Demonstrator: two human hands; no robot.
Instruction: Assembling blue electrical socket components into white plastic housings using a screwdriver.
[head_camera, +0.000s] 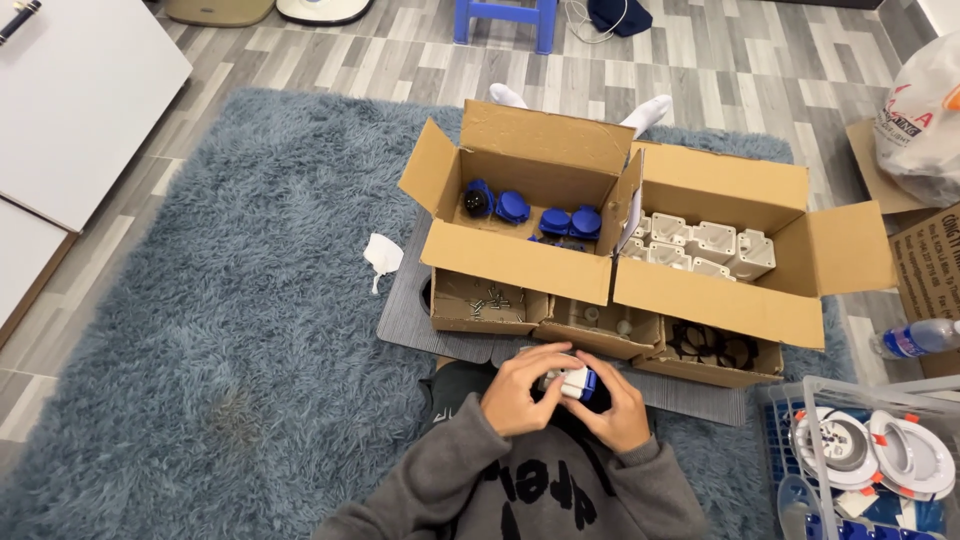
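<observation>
- The small white and blue plastic part (574, 383) is held between both hands, close to the person's chest and just in front of the row of small boxes.
- The left hand (520, 388) closes on its left side, with the fingers curled over the top of the part.
- The right hand (618, 405) closes on its right side; the blue end of the part shows between thumb and fingers.
- Just beyond the hands stand three small open cardboard trays: one with metal screws (489, 299), one with small white pieces (600, 320), one with dark rings (712, 346).
- Behind them, the left cardboard box (520, 262) holds blue round caps (571, 221).
- The right cardboard box (715, 300) touches it and holds white plastic housings (700, 246).
- All boxes stand on a grey mat (405, 310) over a blue shaggy rug (220, 330).
- At the far right, a clear plastic basket (800, 400) holds round white lamp fittings (872, 455), and a water bottle (918, 338) lies near it.
</observation>
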